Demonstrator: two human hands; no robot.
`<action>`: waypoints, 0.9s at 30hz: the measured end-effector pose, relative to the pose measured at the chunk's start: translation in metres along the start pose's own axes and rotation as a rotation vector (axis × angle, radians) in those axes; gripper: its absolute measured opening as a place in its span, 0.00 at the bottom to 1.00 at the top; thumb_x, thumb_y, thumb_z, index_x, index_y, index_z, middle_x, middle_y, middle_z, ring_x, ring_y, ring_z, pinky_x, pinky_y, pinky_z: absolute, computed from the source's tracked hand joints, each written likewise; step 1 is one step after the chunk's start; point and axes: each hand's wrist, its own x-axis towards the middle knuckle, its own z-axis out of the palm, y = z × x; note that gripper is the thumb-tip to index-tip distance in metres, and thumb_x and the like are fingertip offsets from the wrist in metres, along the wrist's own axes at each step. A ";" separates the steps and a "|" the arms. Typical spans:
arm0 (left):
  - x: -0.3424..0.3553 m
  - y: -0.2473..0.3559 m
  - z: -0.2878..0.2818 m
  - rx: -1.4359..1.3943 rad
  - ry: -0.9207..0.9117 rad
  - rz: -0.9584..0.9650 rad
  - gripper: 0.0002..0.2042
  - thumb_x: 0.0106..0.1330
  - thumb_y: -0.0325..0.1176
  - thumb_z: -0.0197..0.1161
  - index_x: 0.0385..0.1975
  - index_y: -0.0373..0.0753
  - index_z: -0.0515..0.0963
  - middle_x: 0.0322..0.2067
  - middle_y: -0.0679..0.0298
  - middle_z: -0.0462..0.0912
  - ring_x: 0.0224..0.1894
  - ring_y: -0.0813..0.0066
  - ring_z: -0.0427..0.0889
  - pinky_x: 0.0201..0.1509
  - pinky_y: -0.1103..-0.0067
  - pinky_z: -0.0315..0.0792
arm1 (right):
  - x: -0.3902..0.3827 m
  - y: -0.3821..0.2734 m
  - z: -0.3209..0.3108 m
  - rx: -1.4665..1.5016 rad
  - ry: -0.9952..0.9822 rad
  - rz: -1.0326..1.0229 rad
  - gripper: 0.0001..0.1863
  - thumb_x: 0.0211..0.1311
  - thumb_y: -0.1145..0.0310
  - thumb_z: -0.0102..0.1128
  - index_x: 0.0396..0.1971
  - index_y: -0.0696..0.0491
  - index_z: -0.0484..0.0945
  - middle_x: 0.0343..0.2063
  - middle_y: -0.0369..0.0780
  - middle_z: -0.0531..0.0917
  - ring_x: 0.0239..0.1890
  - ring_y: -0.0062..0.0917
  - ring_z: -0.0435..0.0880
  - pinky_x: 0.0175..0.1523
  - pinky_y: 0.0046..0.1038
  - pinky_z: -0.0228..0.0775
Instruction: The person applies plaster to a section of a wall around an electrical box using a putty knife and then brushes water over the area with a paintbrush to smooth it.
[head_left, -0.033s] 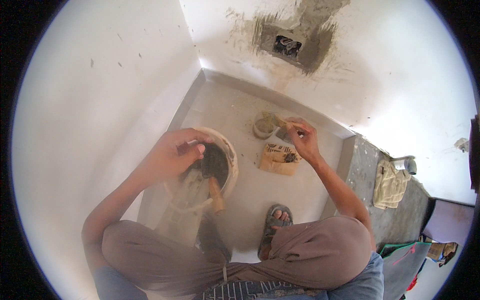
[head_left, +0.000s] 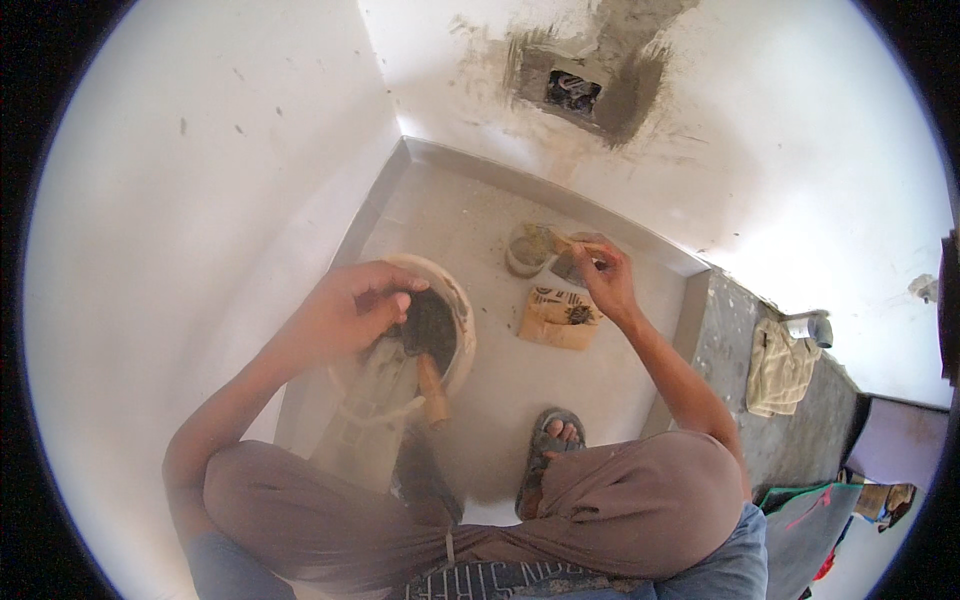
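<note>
My left hand (head_left: 345,308) is held over the near-left rim of a round pale bucket (head_left: 462,320) with dark contents. Its fingers are curled in toward the thumb, and whatever they may hold is too unclear to name. A tool with a wooden handle (head_left: 432,392) rests in the bucket, its handle sticking out over the near rim. My right hand (head_left: 607,278) pinches the yellowish handle of a brush (head_left: 572,244). The far end of the brush is over a small round cup (head_left: 526,252) holding greyish material. Just under this hand lies a dark flat piece (head_left: 568,268).
An opened brown packet (head_left: 558,320) with dark markings lies on the floor near the cup. Ahead, the wall has a recessed electrical box (head_left: 573,92) ringed by grey plaster. On the right, a grey ledge (head_left: 730,340) bears a folded beige cloth (head_left: 783,368) and a pipe end (head_left: 818,330).
My left fingertips have shifted very slightly over the bucket. The right hand and the brush have barely moved.
</note>
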 end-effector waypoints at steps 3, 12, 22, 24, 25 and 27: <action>0.000 -0.004 0.006 -0.009 -0.043 -0.020 0.14 0.75 0.33 0.59 0.54 0.33 0.79 0.45 0.61 0.85 0.39 0.77 0.84 0.43 0.78 0.79 | 0.000 0.027 0.000 0.289 0.159 0.404 0.13 0.72 0.60 0.62 0.46 0.53 0.81 0.39 0.38 0.85 0.36 0.20 0.84 0.34 0.26 0.76; -0.006 0.003 0.018 0.033 -0.115 0.034 0.14 0.75 0.33 0.59 0.54 0.32 0.78 0.44 0.61 0.85 0.39 0.80 0.83 0.45 0.78 0.79 | 0.043 -0.047 -0.064 -0.198 0.251 -0.190 0.11 0.69 0.65 0.64 0.45 0.54 0.84 0.39 0.39 0.87 0.37 0.20 0.84 0.34 0.24 0.75; -0.009 0.001 0.017 0.057 -0.163 0.068 0.13 0.75 0.31 0.59 0.54 0.31 0.77 0.46 0.60 0.83 0.44 0.78 0.82 0.49 0.79 0.79 | 0.093 -0.155 -0.102 -0.507 0.329 -0.527 0.08 0.66 0.73 0.65 0.43 0.54 0.86 0.42 0.39 0.88 0.41 0.21 0.86 0.40 0.23 0.78; -0.009 0.000 0.017 0.055 -0.170 0.075 0.13 0.75 0.31 0.59 0.54 0.31 0.77 0.47 0.60 0.83 0.45 0.78 0.82 0.50 0.79 0.79 | 0.088 -0.138 -0.103 -0.566 0.261 -0.575 0.08 0.68 0.73 0.64 0.44 0.55 0.86 0.40 0.39 0.89 0.38 0.22 0.86 0.40 0.24 0.78; -0.009 -0.001 0.018 0.055 -0.168 0.091 0.13 0.75 0.31 0.59 0.54 0.31 0.77 0.47 0.60 0.83 0.45 0.77 0.83 0.50 0.78 0.79 | 0.083 -0.122 -0.099 -0.561 0.200 -0.555 0.08 0.68 0.73 0.64 0.43 0.55 0.86 0.39 0.39 0.89 0.38 0.22 0.86 0.40 0.25 0.78; -0.009 -0.004 0.019 0.058 -0.163 0.119 0.13 0.74 0.30 0.59 0.54 0.32 0.78 0.47 0.59 0.84 0.46 0.77 0.83 0.51 0.78 0.79 | 0.081 -0.101 -0.088 -0.592 0.150 -0.425 0.07 0.67 0.73 0.64 0.42 0.54 0.87 0.39 0.39 0.89 0.38 0.22 0.86 0.39 0.25 0.78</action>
